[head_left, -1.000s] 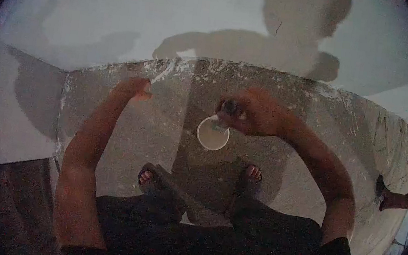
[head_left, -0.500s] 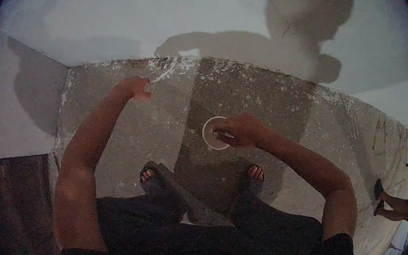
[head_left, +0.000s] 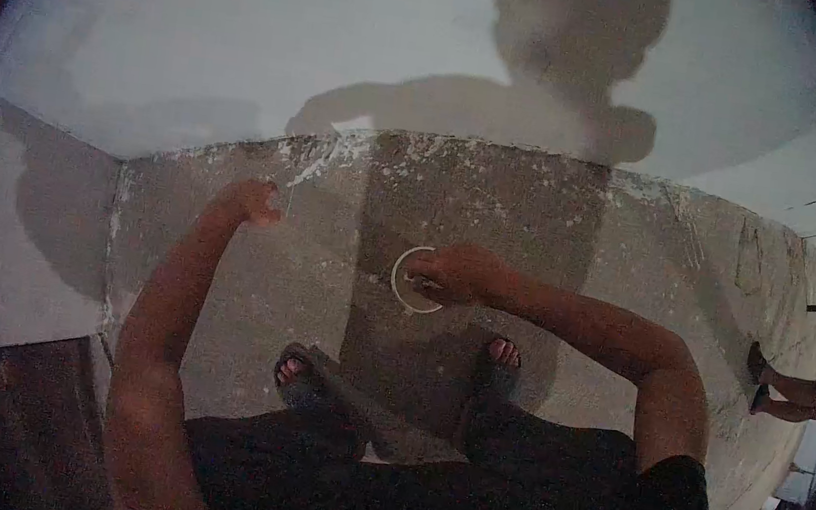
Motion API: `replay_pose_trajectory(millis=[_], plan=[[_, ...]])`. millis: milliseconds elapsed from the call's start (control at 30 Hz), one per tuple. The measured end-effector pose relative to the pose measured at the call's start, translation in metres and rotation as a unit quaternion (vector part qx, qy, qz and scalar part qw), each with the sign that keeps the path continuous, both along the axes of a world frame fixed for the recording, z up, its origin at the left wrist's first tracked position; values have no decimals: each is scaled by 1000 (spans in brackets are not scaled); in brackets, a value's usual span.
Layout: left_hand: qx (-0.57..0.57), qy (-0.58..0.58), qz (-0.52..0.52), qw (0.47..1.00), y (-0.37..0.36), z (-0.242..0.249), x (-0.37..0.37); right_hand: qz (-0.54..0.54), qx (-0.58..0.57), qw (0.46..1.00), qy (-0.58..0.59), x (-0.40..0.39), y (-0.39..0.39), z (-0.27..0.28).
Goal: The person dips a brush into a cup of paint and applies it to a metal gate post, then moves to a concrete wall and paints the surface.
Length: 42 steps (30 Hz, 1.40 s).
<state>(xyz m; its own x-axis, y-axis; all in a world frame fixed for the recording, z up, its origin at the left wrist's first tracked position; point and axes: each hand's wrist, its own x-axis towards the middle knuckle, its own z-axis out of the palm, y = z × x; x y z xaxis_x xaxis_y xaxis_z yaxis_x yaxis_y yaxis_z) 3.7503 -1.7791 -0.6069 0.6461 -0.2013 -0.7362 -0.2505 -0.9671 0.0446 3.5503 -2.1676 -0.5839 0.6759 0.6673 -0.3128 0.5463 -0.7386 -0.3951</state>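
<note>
A pale ring-shaped rim (head_left: 397, 279), perhaps of a round container, shows at the centre over the concrete floor. My right hand (head_left: 453, 274) is over its right side with the fingers curled; what they hold, if anything, is hidden. On the left, my left hand (head_left: 259, 203) is raised above the floor with its fingers bent and somewhat apart. Nothing large shows in it, though a faint thin line runs near its fingertips.
A white wall (head_left: 252, 36) with shadows rises beyond the stained concrete floor (head_left: 295, 272). My sandalled feet (head_left: 290, 373) are below. Another person's legs (head_left: 795, 390) stand at the right. A brown door-like panel (head_left: 18, 412) is at lower left.
The view has shifted slightly, so the wall edge sits lower. My right hand and the pale ring appear a little further left and lower; my left hand also appears lower and further left.
</note>
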Motion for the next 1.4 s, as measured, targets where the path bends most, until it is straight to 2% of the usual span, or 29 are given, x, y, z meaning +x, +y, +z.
replay_pose_trajectory(millis=[33,167,267,333,367,433,567,633,667,733,767,833,867,933,1000,1067,1133,1200,1267,1333,1367,1400], plan=[[15,-6,-28,999,5,-14,6,-3,15,1000,-2,0,-2,-5],[61,-42,-60,995,-10,9,-7,2,-28,999,-20,-2,-3,-5],[54,-5,-55,997,-2,-14,6,-7,34,998,-43,-4,-4,0],[42,-31,-57,997,2,-21,4,3,-19,999,42,-1,3,8],[32,-48,-57,997,3,-21,3,-2,-21,999,33,-3,0,3],[37,-47,-50,997,-6,-4,-3,80,79,991,-71,-6,-10,-22],[63,2,-65,996,-7,-12,8,129,20,991,-20,-5,-16,-35],[59,-15,-60,996,-8,-10,3,193,91,965,-155,-15,-20,-43],[55,-26,-50,997,-9,-6,-1,189,90,965,-158,-17,-18,-59],[39,-19,-30,999,-8,-5,-3,221,171,931,-236,-14,-15,-90],[22,-7,-5,1000,-7,-5,-4,219,169,931,-238,-15,-13,-73],[47,-13,-43,998,-7,-15,3,181,88,977,-73,-15,-6,-14],[72,-17,-79,994,-7,-18,6,178,86,977,-76,-14,-5,-11],[62,-34,-73,995,-1,-24,3,162,108,979,-58,-12,-4,-4],[50,-51,-65,995,-2,-22,6,148,130,980,-41,-9,-6,-1],[27,-13,-74,997,1,-18,9,141,141,979,-33,-10,-8,-13],[19,-19,-51,998,5,-31,10,23,254,964,75,-15,-12,-54],[10,-23,-25,999,0,-24,4,62,216,972,66,-6,-14,-41],[46,-57,-62,995,-5,-15,-1,101,179,977,59,1,-13,-18],[34,-27,-58,997,6,-34,14,48,-8,999,-9,-2,-5,22],[21,2,-55,998,7,-37,16,50,-9,999,-8,-4,-4,28],[20,3,-53,998,8,-41,18,44,51,997,-30,-5,-6,33]])
